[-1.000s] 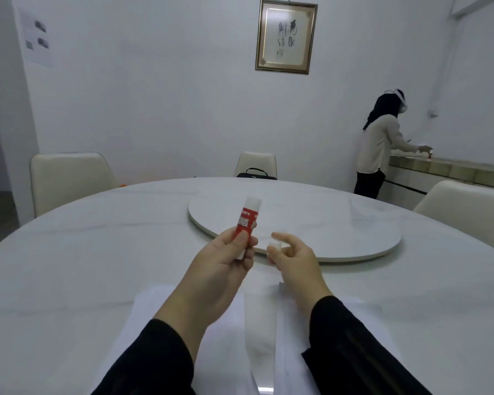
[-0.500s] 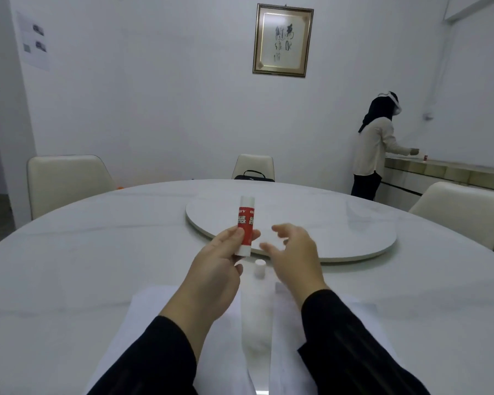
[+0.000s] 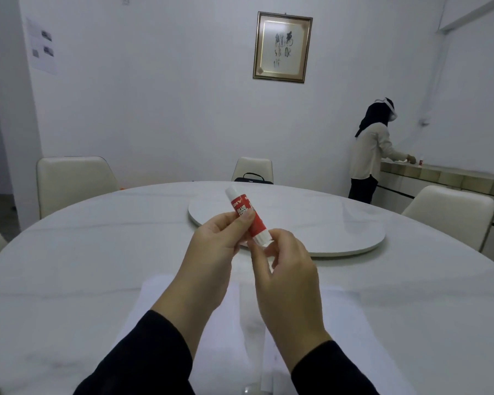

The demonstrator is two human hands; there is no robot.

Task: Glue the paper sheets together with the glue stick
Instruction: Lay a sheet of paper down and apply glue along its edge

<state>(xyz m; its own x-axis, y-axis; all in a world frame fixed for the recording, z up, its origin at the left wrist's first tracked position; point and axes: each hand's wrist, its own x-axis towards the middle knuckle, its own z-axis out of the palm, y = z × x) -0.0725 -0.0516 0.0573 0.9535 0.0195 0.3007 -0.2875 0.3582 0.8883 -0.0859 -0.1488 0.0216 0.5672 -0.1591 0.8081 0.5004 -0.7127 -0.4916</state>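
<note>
A person seated at a round white table (image 3: 69,252) holds a red-and-white glue stick (image 3: 247,218) in the air above the near edge of the table's raised turntable (image 3: 340,232). The stick's long axis is tilted, its white upper end pointing up, away and to the left, its white lower end slanting down to the right toward the person. The left hand (image 3: 211,252) pinches the red barrel between thumb and curled fingers (image 3: 228,223), while the right hand (image 3: 283,269) closes thumb and fingertips round the stick's lower white end. White paper sheets (image 3: 160,297) lie flat on the table beneath both wrists, partly hidden by black sleeves (image 3: 149,354). Across the room, a second person (image 3: 371,149) stands at a sideboard (image 3: 439,175) below a framed calligraphy panel (image 3: 282,47); cream chairs (image 3: 72,181) ring the table.
</note>
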